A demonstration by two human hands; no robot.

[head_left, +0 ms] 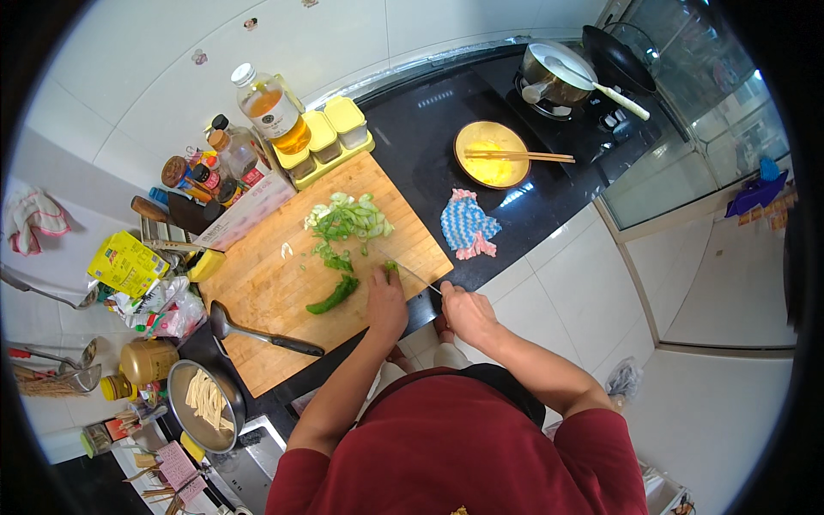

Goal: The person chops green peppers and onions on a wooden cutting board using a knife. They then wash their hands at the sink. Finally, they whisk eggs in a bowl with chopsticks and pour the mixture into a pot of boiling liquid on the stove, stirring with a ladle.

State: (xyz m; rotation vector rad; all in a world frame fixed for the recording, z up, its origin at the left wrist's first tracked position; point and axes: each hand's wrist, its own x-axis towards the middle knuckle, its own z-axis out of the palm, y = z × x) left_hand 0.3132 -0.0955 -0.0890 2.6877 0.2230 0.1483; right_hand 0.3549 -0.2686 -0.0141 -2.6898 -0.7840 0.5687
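Note:
On the wooden cutting board (283,335), my left hand (387,305) presses a small piece of green pepper (391,266) with its fingertips. My right hand (469,316) grips a knife by its handle, and the thin blade (418,275) reaches left to the green piece. A longer curved piece of green pepper (333,295) lies left of my left hand. Beyond it are small chopped green bits (331,256) and a pile of pale green slices (365,221). A black-handled ladle (266,335) rests across the board's near-left edge.
Yellow-lidded seasoning boxes (323,136) and an oil bottle (273,112) stand behind the board. To the right are a blue-and-pink cloth (469,225), a bowl of beaten egg (487,176) with chopsticks, and a pot (554,81). A metal bowl (180,390) holds pale strips at left.

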